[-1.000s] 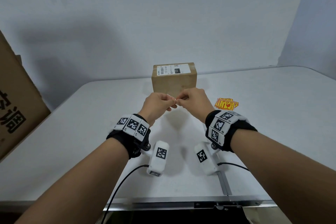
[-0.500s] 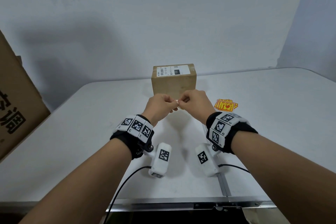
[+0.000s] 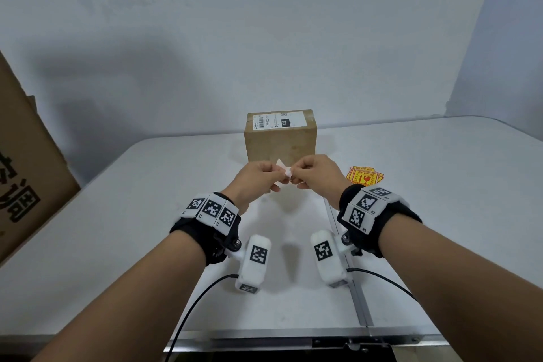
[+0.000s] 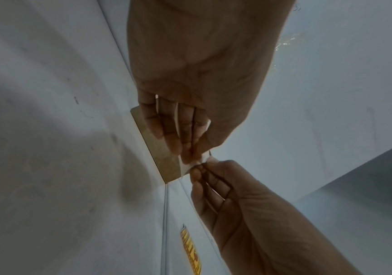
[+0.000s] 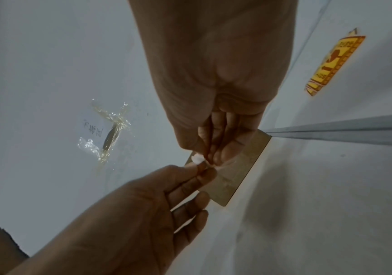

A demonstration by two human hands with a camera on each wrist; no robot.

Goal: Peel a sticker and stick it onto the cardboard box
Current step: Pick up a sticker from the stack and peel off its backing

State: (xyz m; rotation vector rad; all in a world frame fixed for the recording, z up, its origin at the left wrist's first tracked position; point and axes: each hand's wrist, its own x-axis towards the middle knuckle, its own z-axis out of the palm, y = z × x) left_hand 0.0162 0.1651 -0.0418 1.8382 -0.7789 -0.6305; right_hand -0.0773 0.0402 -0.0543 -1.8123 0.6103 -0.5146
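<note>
We had both hands raised above the table (image 3: 440,185), fingertips meeting over one small white sticker (image 3: 286,172). Our left hand (image 3: 255,181) pinched one side of it between thumb and curled fingers; our right hand (image 3: 318,175) pinched the other side the same way. A pale corner stood up between the two grips, which we took for the backing starting to part from the sticker, though which layer was which we could not tell. The wrist views showed the same white scrap caught between our fingertips (image 4: 190,158), its printed face hidden.

So the peel looked under way and not finished. Nothing had been stuck yet: the near face of the box (image 3: 280,142) was bare brown, and only a white shipping label (image 3: 279,120) lay on its top. The box stood just beyond our hands, not touched by them.

To our right a small pile of yellow stickers (image 3: 365,176) lay flat on the table. A larger carton (image 3: 26,185) leaned at the far left.

Still left, by our judgement: finish the peel, carry the sticker forward, press it on.
</note>
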